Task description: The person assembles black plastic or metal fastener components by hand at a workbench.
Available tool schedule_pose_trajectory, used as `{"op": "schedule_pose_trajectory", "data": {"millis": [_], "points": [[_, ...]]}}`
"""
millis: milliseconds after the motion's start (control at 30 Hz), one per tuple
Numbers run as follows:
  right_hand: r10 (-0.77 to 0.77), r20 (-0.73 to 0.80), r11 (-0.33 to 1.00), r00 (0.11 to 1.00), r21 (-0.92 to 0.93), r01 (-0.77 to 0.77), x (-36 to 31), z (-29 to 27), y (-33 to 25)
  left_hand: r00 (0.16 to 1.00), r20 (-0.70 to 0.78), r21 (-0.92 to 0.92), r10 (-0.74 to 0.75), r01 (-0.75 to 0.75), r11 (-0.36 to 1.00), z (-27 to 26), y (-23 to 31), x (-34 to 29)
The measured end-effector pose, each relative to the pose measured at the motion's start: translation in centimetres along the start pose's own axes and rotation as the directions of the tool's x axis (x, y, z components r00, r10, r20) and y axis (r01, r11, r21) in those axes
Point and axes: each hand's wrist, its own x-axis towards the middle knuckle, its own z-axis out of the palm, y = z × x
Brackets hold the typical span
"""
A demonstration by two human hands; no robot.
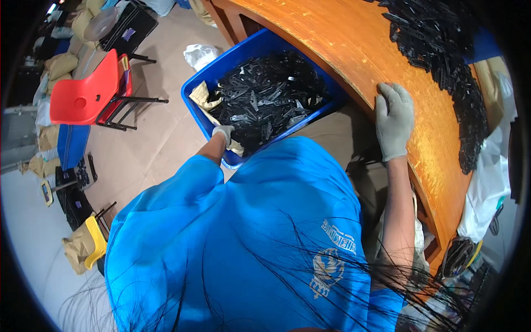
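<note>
My left hand [223,133], in a grey glove, is closed over the near-left rim of a blue plastic bin [194,108]. Its fingertips are partly hidden inside. Small black plastic clip-like pieces [265,99] fill the bin in a loose heap, with beige sacking [203,97] showing along its left side. On the right, my right hand [394,119], gloved too, lies on the edge of a wooden table [354,47]. Its fingers are stretched out and hold nothing.
More black pieces [437,50] are spread along the table's far right side. A red chair [83,94] stands on the tiled floor at left, with a yellow chair [97,240] nearer. A white plastic bag [200,56] lies behind the bin. Sacks and boxes line the left wall.
</note>
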Motion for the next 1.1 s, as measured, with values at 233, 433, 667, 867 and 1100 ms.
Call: {"op": "schedule_pose_trajectory", "data": {"millis": [233, 433, 667, 867, 1100], "points": [[0.007, -0.037, 0.997, 0.999, -0.080, -0.010, -0.3, -0.3, -0.2, 0.991, 0.115, 0.583, 0.069, -0.124, 0.803, -0.5, 3.5, 0.9], [0.033, -0.018, 0.996, 0.999, -0.079, -0.034, -0.2, 0.1, -0.8, 0.941, -0.173, -0.797, -0.290, 0.040, 0.602, 2.6, -5.2, 3.7], [0.050, -0.026, 0.990, 0.998, -0.130, -0.053, -0.7, -0.4, -0.4, 0.999, -0.038, -0.940, -0.039, -0.049, -0.339, -4.2, -3.8, -3.2], [0.017, -0.019, 0.995, 1.000, -0.095, -0.019, -0.2, 0.0, -0.5, 0.971, -0.229, -0.905, -0.074, -0.240, -0.352, -8.6, -7.0, -8.2], [-0.028, -0.014, 0.994, 1.000, -0.107, 0.026, -0.4, 0.1, -0.2, 0.943, -0.316, -0.858, -0.100, -0.330, -0.394, -13.0, -9.4, -11.3]]}}
